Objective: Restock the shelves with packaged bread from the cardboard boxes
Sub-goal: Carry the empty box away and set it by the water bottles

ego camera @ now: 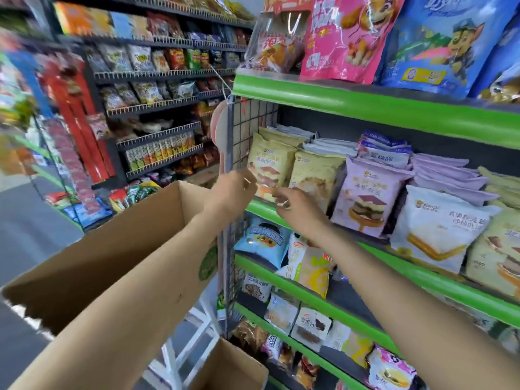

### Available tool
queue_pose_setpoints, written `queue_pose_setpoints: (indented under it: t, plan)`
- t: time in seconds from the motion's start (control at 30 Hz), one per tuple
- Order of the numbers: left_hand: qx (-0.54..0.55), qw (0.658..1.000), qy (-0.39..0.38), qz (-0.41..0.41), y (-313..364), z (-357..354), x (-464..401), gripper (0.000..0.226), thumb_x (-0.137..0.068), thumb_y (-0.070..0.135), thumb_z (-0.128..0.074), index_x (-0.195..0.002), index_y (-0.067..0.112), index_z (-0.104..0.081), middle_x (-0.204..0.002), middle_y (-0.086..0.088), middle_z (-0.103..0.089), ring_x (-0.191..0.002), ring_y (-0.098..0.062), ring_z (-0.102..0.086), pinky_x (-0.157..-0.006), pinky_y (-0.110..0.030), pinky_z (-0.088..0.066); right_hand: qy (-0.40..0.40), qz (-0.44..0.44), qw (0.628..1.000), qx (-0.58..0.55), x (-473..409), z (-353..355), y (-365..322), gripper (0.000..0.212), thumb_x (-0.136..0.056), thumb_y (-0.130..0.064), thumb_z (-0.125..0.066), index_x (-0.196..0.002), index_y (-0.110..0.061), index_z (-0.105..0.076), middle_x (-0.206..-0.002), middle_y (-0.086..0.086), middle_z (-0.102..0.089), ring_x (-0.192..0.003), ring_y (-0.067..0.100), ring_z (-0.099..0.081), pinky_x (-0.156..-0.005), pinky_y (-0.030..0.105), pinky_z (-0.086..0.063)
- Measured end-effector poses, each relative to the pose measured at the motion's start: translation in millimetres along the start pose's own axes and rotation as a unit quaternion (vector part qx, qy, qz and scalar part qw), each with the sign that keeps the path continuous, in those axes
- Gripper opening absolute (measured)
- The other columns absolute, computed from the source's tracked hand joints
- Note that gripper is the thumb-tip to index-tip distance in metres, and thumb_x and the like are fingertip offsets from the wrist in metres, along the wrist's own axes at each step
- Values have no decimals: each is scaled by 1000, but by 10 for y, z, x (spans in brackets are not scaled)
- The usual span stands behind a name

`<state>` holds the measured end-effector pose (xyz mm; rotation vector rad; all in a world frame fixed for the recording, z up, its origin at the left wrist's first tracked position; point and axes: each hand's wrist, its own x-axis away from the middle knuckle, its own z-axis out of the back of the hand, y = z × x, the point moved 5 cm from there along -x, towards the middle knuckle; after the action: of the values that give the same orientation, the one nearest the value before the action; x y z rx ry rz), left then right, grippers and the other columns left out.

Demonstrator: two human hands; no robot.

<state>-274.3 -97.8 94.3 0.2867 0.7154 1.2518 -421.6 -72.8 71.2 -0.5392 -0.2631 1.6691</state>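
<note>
Yellow bread packet (pixel 269 161) standing upright on green-edged shelf (pixel 365 249), just beyond both hands. Left hand (pixel 232 190) reaching at packet's lower left edge, fingers curled; grip cannot tell, blurred. Right hand (pixel 298 205) hovering just before packet's lower right, fingers loosely bent, holding nothing. Wire grid panel (pixel 242 130) standing left of left hand. Open cardboard box (pixel 112 249) sitting under left forearm. Glossy lilac packet (pixel 368 198) leaning right of right hand.

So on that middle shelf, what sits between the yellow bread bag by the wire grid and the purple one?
In the head view, one pale yellow bread bag stands between the yellow bag and the purple bag.
</note>
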Motion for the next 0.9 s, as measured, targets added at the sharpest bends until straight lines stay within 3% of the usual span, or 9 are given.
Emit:
queue_pose_setpoints:
  t: [0.13,0.33,0.43,0.5,0.57,0.63,0.7,0.8,0.9]
  plan:
    - [-61,993,5,105,-862,243,267,23,-93,21,-47,-110,15,-61,-102,-9,-67,-91,-30,-64,-78,-40,-55,-68,81,994,16,-250,-642,-454,42,-92,-16,-54,-133,-13,-49,-129,11,-54,-116,28,-53,-86,33,-47]
    - [-173,947,-157,222,-1867,16,710,52,-91,36,-54,-134,10,-41,-132,-14,-46,-124,-33,-44,-101,-45,-40,-226,172,958,44,-600,-1689,-761,65,-92,-13,-55,-148,-26,-24,-152,1,-22,-139,25,-27,-105,43,-38]
    - [-220,913,-189,286,-2245,-180,941,54,-91,38,-54,-133,9,-37,-130,-12,-45,-122,-32,-45,-95,-43,-41,-294,213,926,104,-791,-2218,-782,71,-89,-23,-59,-149,-28,-20,-156,-1,-17,-144,26,-16,-115,47,-23]
    - [-212,909,-192,302,-2364,-311,1039,49,-92,40,-53,-127,8,-40,-122,-11,-51,-114,-33,-53,-83,-41,-44,-311,246,902,172,-836,-2432,-725,74,-86,-29,-61,-149,-27,-21,-158,2,-15,-147,23,-8,-120,46,-4]
    - [-212,907,-181,315,-2467,-393,1099,38,-95,40,-50,-117,9,-45,-112,-11,-59,-101,-33,-60,-74,-39,-46,-319,280,884,196,-878,-2633,-721,68,-87,-26,-60,-147,-27,-28,-156,4,-23,-146,21,-12,-120,44,4]
    - [-259,906,-162,292,-2487,-412,1133,25,-98,34,-45,-113,13,-48,-106,-8,-65,-93,-32,-64,-67,-37,-47,-276,317,885,199,-887,-2756,-762,49,-89,-15,-54,-136,-27,-45,-141,4,-45,-136,21,-32,-119,40,-5]
    - [-295,904,-123,285,-2505,-332,1206,16,-99,26,-44,-112,18,-47,-104,-4,-66,-89,-31,-65,-60,-33,-43,-197,353,896,185,-878,-2783,-886,33,-92,-12,-48,-119,-26,-58,-120,3,-61,-117,23,-48,-109,36,-24]
    - [-319,897,-56,299,-2507,-64,1413,10,-98,22,-46,-108,21,-49,-101,0,-65,-89,-26,-65,-60,-30,-37,-178,402,889,132,-798,-2786,-1127,22,-94,-20,-50,-112,-23,-62,-109,2,-66,-106,22,-54,-89,34,-35]
    - [-343,888,-16,307,-2436,295,1726,9,-98,22,-45,-104,23,-51,-100,4,-65,-93,-23,-64,-70,-30,-33,-175,445,873,96,-604,-2733,-1412,26,-93,-36,-53,-112,-21,-62,-106,2,-66,-104,22,-56,-86,33,-37]
